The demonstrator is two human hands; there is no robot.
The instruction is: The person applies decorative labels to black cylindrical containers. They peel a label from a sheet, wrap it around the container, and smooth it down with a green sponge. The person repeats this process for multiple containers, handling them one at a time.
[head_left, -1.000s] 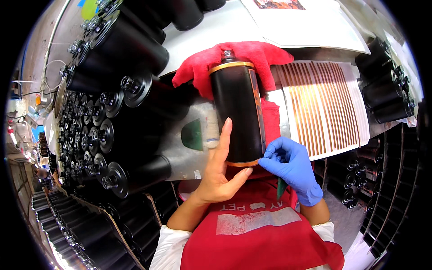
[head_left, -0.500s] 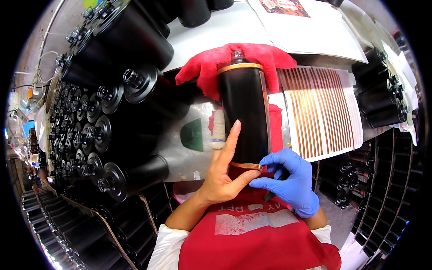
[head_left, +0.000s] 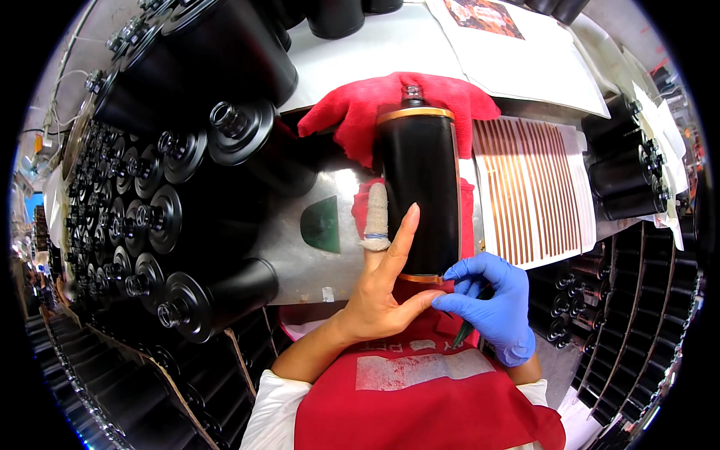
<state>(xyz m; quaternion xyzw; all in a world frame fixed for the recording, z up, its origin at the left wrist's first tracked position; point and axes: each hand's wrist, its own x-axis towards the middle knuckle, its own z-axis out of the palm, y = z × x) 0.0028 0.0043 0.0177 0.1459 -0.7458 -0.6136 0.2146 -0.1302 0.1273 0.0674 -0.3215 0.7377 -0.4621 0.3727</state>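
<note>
black bottle [head_left: 420,191] lying lengthwise, neck pointing away, left hand [head_left: 379,296] flat on it, gloved right hand [head_left: 491,300] pinching copper strip [head_left: 424,278]

1. A black bottle [head_left: 418,191] with copper bands at both ends lies lengthwise on a red cloth [head_left: 360,112] on the metal workbench [head_left: 300,255].
2. The left hand [head_left: 382,289], bare with a bandaged finger, lies against the bottle's left side, its thumb at the lower band.
3. The right hand [head_left: 491,304], in a blue glove, pinches the lower copper band beside that thumb.
4. A sheet of copper strips [head_left: 536,187] lies just right of the bottle.
5. Rows of black bottles [head_left: 150,217] crowd the workbench's left edge; more stand at its right edge [head_left: 626,180].
</note>
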